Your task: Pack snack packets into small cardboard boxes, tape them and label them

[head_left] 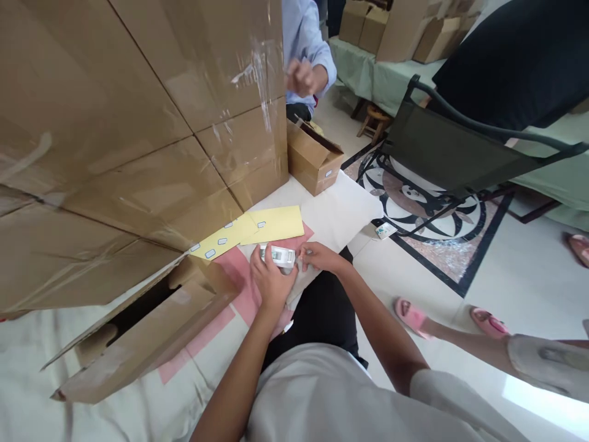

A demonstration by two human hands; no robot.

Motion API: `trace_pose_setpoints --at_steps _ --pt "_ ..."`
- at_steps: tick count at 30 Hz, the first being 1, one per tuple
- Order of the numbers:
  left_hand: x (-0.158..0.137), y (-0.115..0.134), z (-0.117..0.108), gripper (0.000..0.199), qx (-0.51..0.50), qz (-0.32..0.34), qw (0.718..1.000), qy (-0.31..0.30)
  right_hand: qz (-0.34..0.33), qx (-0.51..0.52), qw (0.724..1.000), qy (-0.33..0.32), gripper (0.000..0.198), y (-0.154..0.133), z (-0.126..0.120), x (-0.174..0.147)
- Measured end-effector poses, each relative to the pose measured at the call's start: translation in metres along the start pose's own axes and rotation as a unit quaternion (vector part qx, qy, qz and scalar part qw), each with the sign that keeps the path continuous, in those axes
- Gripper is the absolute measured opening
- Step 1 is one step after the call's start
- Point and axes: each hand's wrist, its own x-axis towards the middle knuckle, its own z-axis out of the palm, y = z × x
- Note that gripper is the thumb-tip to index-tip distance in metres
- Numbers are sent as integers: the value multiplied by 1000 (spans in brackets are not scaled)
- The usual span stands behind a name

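My left hand (270,281) is wrapped round a small white box (282,256) with a printed label, pressing it near the table's front edge. At the box's right end, my right hand (318,256) has its fingertips pinched together. Whether something small is between those fingertips, I cannot make out. Just beyond the box lie two yellow sheets (280,224), with several small blue-edged white stickers (223,241) on them. Pink patches (239,270) show on the pale table cover under my hands.
Stacked brown cartons (151,123) form a wall at left. An open carton (151,331) lies left of my hands; another open carton (313,156) stands beyond. A person's hand (301,78) shows behind it. A folding chair (455,147) and someone's pink slippers (411,316) are at right.
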Motion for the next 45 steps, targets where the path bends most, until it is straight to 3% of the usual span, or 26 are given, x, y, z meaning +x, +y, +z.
trace_pose_setpoints --at_steps 4,7,10,13,16,21,23,25,28,31,34,40,45 --pt "-9 3 -26 73 -64 34 997 24 -81 37 995 36 25 -16 6 -27" --pt "-19 7 -59 51 -173 49 982 60 -140 79 987 18 24 -37 17 -50" --pt "-24 12 -93 40 -266 25 962 53 -154 72 985 -20 20 -61 37 -67" --pt "-25 11 -122 32 -304 18 952 31 -166 14 984 -64 18 -81 62 -74" --pt "-31 4 -141 12 -306 20 951 34 -197 -70 974 -86 15 -92 87 -73" --pt "-54 -21 -162 8 -258 11 961 102 -157 -253 954 -32 10 -92 118 -58" --pt "-63 -35 -171 8 -243 -9 959 147 -166 -316 934 26 16 -96 128 -50" --pt "-69 -51 -182 7 -218 -18 960 176 -246 -357 899 65 29 -108 138 -40" --pt "-73 -73 -202 7 -179 -22 965 192 -384 -418 821 59 48 -136 158 -23" --pt "-72 -91 -222 8 -161 -36 966 200 -431 -492 755 35 53 -155 183 -3" --pt "-65 -106 -244 10 -160 -63 969 176 -421 -532 735 12 49 -152 202 14" --pt "-37 -137 -283 21 -177 -114 977 39 -377 -543 750 15 51 -122 212 23" --pt "-9 -150 -292 29 -191 -153 966 -82 -365 -547 753 7 56 -119 212 20"
